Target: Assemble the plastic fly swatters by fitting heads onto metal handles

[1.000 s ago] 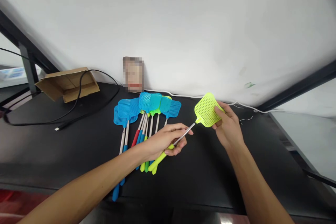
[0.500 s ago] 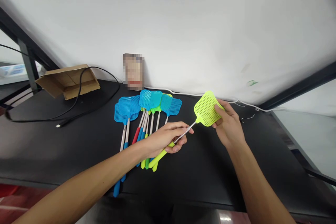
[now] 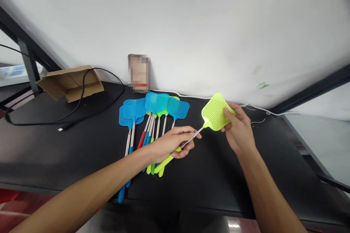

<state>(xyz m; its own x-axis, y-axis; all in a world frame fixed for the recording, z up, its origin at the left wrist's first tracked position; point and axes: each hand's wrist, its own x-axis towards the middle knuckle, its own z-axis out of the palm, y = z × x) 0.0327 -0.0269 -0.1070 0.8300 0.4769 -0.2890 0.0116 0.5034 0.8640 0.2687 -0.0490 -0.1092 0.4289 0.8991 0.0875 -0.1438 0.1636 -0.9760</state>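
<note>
A yellow-green fly swatter [image 3: 216, 112] slants up to the right between my two hands, above the black table. My left hand [image 3: 175, 142] is closed around its metal shaft, near the top of the yellow grip. My right hand [image 3: 239, 125] pinches the right edge of the perforated head, thumb on the front face. Behind and left of my left hand lie several more fly swatters [image 3: 133, 109], with blue and green heads and blue, red, green and yellow grips. My left hand and forearm hide part of their handles.
An open cardboard box [image 3: 73, 83] lies at the back left, with a black cable [image 3: 102, 107] looping past it. A blurred-out upright item [image 3: 140, 74] leans on the white wall. A white cord [image 3: 188, 96] runs along the back of the table [image 3: 213, 185].
Both hands keep the same hold on the yellow-green fly swatter. The view has shifted very slightly; nothing else visibly differs.
</note>
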